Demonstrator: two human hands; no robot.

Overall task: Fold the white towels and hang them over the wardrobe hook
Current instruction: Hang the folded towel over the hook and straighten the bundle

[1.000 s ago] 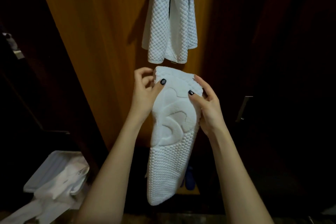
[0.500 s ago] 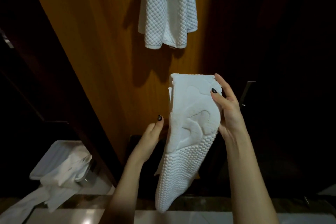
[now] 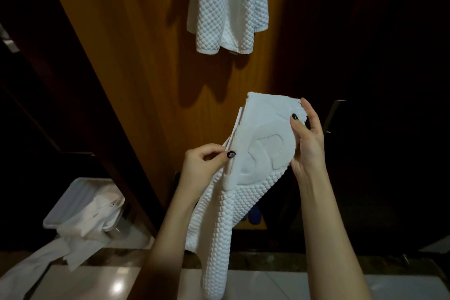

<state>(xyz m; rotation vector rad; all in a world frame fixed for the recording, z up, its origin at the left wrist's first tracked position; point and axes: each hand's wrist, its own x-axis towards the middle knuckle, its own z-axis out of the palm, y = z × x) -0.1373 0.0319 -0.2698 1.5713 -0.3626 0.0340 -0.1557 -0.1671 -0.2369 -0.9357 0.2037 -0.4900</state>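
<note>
I hold a folded white towel (image 3: 246, 178) with a quilted pattern and an embossed emblem in front of the wooden wardrobe panel (image 3: 136, 61). My right hand (image 3: 307, 140) grips its upper right edge, thumb on the front. At mid height on the left edge, my left hand (image 3: 203, 165) pinches the towel's layers. The towel's lower end hangs down past my forearms. A second white towel (image 3: 229, 5) hangs at the top of the panel; the hook holding it is out of view.
A white bin (image 3: 80, 204) with white cloth spilling out sits on the floor at lower left. A dark wardrobe door with a metal handle (image 3: 334, 114) stands to the right. Glossy floor tiles (image 3: 97, 282) lie below.
My left hand let go of the towel's top corner, dropped, and now pinches the left edge at mid height. The towel has shifted right and lower in view.
</note>
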